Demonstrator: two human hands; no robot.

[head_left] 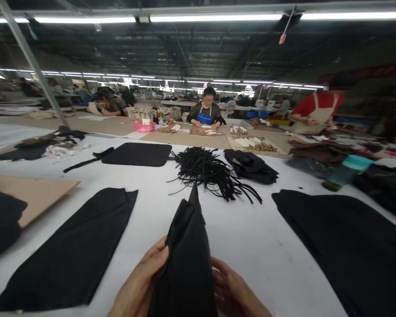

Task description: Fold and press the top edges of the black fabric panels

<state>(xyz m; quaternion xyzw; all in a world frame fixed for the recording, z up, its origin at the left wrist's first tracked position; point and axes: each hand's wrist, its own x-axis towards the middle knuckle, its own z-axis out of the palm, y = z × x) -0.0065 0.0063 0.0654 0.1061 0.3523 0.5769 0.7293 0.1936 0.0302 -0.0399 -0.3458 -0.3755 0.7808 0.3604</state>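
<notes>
A folded black piece (188, 264), fabric or leather, stands upright over the white table in front of me, with a pointed tip at its top. My left hand (145, 275) is closed on its left edge, the thumb on the near side. Against the right edge rests my right hand (234, 288), its fingers curled and partly hidden behind the piece. Flat black panels lie on both sides: a left panel (75, 246) and a right panel (350, 242). Beyond my hands is a tangled heap of thin black strips (207, 169).
A black rectangular panel (137, 154) and a folded black stack (251, 166) lie farther back. Brown board (49, 189) sits at left, a teal-lidded jar (348, 169) at right. Across the table, a person in a blue apron (205, 116) works near a pink basket (144, 126).
</notes>
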